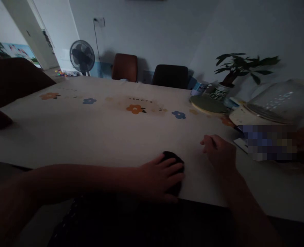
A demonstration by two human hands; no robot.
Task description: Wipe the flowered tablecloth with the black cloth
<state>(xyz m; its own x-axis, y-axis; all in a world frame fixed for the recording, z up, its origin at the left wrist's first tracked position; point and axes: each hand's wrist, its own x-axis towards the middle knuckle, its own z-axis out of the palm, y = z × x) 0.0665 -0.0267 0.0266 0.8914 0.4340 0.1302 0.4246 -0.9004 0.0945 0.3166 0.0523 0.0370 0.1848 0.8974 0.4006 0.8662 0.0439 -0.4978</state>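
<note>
Black object: a small dark thing (173, 161) lies near the front edge of the worktop (90, 137), too dim and too covered to name; only its rounded far end shows, so its long axis and the way it points cannot be told
Left hand: the left hand (159, 180) lies palm down over the black object, fingers spread loosely and draped across its top, fingertips pointing right; the object sits under the fingers, its far end peeking out beyond them
Right hand: the right hand (219, 151) rests on the worktop just right of the black object, apart from it, fingers curled loosely inward; whether it holds anything cannot be told
Worktop cover: a pale cloth printed with orange and blue flowers and a line of small lettering
Containers: a clear domed cover (280, 101) stands at the far right, contents not readable; a patterned pot (220, 92) holds a leafy green plant (244, 65)
Beside the pot: a flat round greenish plate (208, 104), just left of the pot, with papers (244, 118) lying to its right
Background: a standing fan (82, 56) on the floor, two chairs (125, 67) at the worktop's far side, a dark chair back (13, 79) at the left
</note>
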